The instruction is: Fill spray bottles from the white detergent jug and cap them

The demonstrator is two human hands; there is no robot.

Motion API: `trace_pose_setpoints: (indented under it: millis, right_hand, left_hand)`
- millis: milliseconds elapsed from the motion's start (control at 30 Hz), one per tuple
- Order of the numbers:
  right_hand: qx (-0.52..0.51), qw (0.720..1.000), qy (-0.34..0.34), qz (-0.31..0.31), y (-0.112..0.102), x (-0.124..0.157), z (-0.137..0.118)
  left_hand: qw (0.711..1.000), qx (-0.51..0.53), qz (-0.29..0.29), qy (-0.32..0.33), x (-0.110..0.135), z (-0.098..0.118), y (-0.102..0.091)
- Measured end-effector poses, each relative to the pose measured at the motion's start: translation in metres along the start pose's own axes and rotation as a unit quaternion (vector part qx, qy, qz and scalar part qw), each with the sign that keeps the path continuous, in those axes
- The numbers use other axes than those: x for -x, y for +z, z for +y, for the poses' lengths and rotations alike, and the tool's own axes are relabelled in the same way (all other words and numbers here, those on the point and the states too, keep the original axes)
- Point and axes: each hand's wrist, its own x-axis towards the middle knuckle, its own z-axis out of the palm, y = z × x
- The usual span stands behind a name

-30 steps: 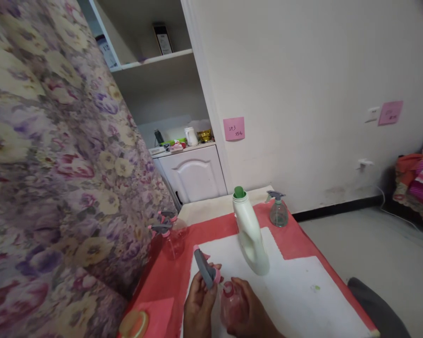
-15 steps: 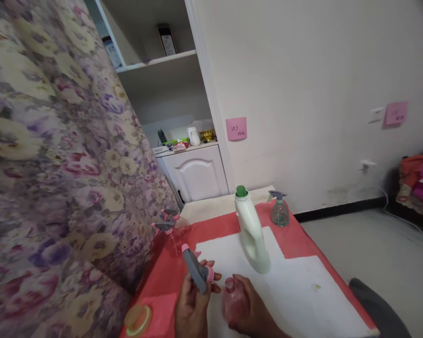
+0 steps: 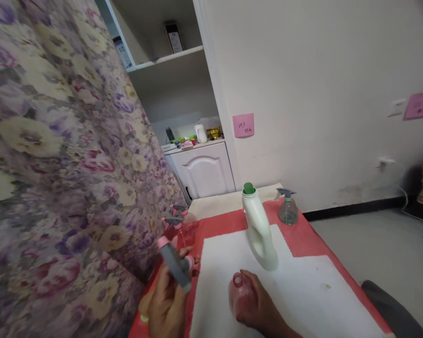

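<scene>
My left hand (image 3: pixel 165 305) is closed on a grey and pink spray head (image 3: pixel 174 265), lifted clear to the left of the bottle. My right hand (image 3: pixel 259 307) grips a small pink bottle (image 3: pixel 238 293) that stands open-necked on the white sheet (image 3: pixel 303 291). A white detergent bottle (image 3: pixel 259 230) with a green cap stands just behind my right hand.
The table has a red cloth (image 3: pixel 303 237). A green spray bottle (image 3: pixel 288 209) stands at the far right, two pink spray bottles (image 3: pixel 183 227) at the far left. A floral curtain (image 3: pixel 63 164) hangs close on the left. A white cabinet (image 3: pixel 204 169) is behind.
My left hand has drawn the spray head away from the pink bottle's neck, leftward and down. My right hand stays on the bottle. The view has shifted a little to the left.
</scene>
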Motion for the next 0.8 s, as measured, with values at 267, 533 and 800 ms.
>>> trace_pose_setpoints:
  millis: [267,533,800]
  right_hand:
    - [0.019,1.000,-0.012,0.010,0.006,0.002,0.009]
    - [0.012,1.000,0.013,-0.003,0.007,0.002,0.010]
    - [0.011,0.999,0.030,0.006,0.007,0.002,0.006]
  left_hand:
    - [0.898,-0.345,-0.261,0.082,-0.017,-0.127,0.007]
    - [0.836,-0.454,-0.305,0.045,-0.013,-0.174,0.011]
    - [0.809,-0.516,-0.279,0.043,-0.008,-0.201,-0.003]
